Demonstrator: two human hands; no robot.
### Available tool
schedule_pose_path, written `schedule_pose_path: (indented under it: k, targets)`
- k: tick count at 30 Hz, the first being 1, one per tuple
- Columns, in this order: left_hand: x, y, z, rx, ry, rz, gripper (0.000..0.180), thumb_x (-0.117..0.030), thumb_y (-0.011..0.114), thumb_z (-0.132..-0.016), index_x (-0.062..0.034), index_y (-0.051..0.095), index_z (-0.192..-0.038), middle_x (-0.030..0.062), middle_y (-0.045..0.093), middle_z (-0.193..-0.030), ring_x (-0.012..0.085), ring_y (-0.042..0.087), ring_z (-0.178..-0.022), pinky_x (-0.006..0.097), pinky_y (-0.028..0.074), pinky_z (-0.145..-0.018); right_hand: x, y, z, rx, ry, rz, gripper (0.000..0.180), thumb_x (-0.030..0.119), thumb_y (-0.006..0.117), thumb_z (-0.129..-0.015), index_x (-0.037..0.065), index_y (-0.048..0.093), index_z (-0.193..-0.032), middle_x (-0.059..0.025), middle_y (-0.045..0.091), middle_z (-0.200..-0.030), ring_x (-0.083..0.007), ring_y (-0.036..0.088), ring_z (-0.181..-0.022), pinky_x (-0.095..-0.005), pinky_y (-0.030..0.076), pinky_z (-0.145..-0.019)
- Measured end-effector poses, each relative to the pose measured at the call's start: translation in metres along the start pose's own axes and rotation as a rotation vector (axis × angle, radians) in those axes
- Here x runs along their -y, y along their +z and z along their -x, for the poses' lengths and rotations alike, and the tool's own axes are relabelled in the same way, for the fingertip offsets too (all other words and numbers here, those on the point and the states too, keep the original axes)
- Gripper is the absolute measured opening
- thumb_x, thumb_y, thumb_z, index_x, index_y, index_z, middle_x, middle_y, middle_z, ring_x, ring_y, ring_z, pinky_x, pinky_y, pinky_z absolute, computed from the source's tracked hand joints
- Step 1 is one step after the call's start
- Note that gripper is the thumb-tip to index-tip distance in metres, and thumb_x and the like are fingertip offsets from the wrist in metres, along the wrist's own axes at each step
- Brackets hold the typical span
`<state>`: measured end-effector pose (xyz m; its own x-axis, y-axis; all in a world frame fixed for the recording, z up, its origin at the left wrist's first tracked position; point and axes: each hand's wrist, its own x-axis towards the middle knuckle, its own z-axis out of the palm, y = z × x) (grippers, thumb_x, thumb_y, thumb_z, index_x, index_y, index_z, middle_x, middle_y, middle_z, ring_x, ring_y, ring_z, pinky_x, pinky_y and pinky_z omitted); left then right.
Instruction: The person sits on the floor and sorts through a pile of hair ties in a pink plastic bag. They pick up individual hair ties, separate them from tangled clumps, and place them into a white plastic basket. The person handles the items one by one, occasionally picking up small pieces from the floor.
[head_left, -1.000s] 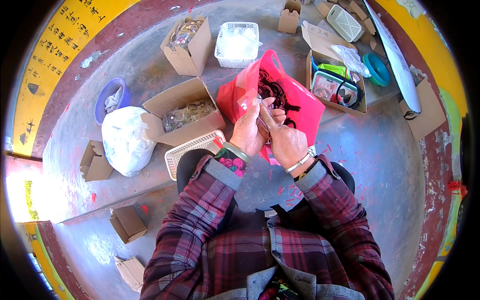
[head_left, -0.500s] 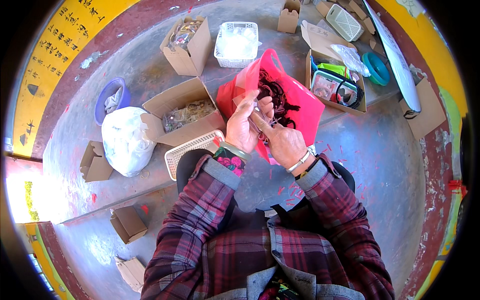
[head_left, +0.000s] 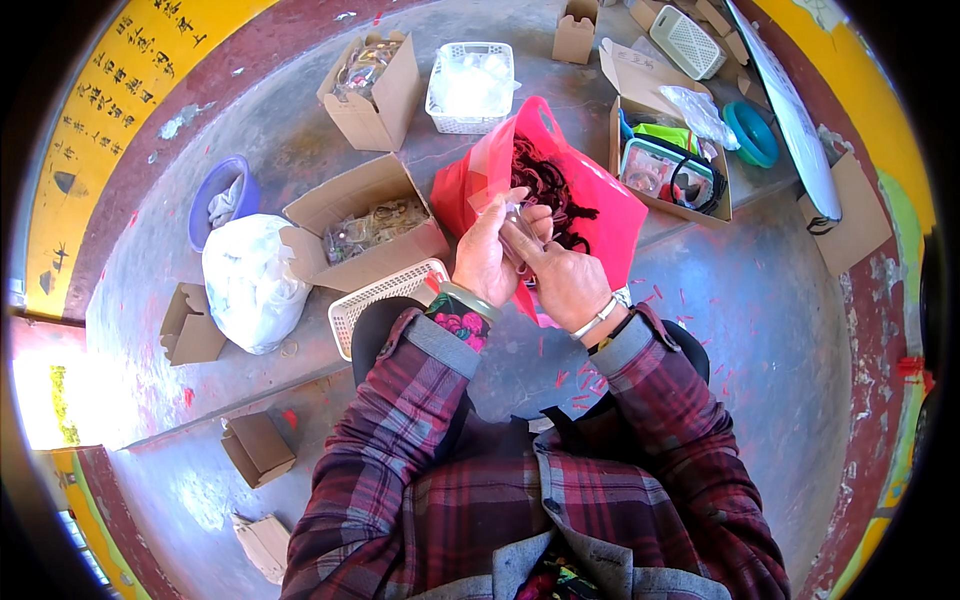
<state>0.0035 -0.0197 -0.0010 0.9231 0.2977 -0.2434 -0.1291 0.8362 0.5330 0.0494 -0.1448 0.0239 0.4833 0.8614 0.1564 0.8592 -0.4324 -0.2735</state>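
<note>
Close together over the front edge of a red bag, both my hands work on a small clear plastic packet. My left hand curls around the packet, its thumb and fingertips raised along it. My right hand presses the packet's lower end with closed fingers, the index finger stretched up along it. Whatever lies inside the packet is too small to make out. Dark red strands, like cords or yarn, fill the red bag just beyond my fingers.
Left of the red bag, an open carton holds small clear packets, with a cream basket beneath it. Further left sit a white plastic sack and a purple basin. A white basket and a filled box stand beyond. Red scraps litter the floor.
My right fingers have shifted slightly toward the left hand along the packet, and more of its clear plastic shows between my hands. The surroundings stay put.
</note>
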Motion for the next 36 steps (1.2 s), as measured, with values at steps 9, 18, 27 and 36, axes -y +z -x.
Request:
schedule_pose_path:
  k: [9,18,27,36]
  targets:
    - [-0.013,0.001,-0.004,-0.050,0.309,0.122,0.037,-0.032,0.039,-0.095,-0.0086,0.041,-0.123,0.0163,0.056,-0.112,0.0252,0.055,-0.101,0.036,0.043,-0.089,-0.003,-0.010,-0.001,-0.282,0.276,-1.003,0.032,0.021,0.060,-0.083,0.003,0.054,-0.109,-0.0069,0.061,-0.079,-0.0114,0.058,-0.066,-0.0263,0.045,-0.057]
    - [0.001,0.015,0.005,0.070,0.342,-0.020,0.052,-0.038,0.033,-0.096,-0.0138,0.019,-0.140,0.0161,0.046,-0.124,0.0202,0.048,-0.108,0.035,0.036,-0.094,-0.002,0.011,-0.004,-0.039,0.589,-1.795,0.012,0.017,0.068,-0.077,0.011,0.061,-0.085,0.0019,0.061,-0.078,-0.0064,0.054,-0.066,-0.0212,0.041,-0.059]
    - [-0.005,-0.001,0.006,0.132,-0.205,-0.616,0.041,-0.038,0.053,-0.089,0.0012,0.062,-0.091,0.0076,0.063,-0.086,0.0129,0.058,-0.077,0.027,0.044,-0.062,-0.048,-0.034,-0.016,-0.327,0.397,-1.427,0.006,0.008,0.060,-0.078,0.004,0.062,-0.082,0.0013,0.061,-0.074,-0.0035,0.051,-0.064,-0.0191,0.040,-0.057]
    - [-0.007,0.010,0.010,0.169,0.354,-0.796,0.035,-0.004,0.066,-0.078,0.0026,0.053,-0.110,0.0078,0.057,-0.103,0.0130,0.056,-0.091,0.026,0.049,-0.077,-0.069,-0.051,-0.005,0.086,0.167,-0.882,0.006,0.004,0.059,-0.076,-0.001,0.056,-0.078,0.0034,0.049,-0.067,-0.0030,0.045,-0.065,-0.0212,0.038,-0.058]
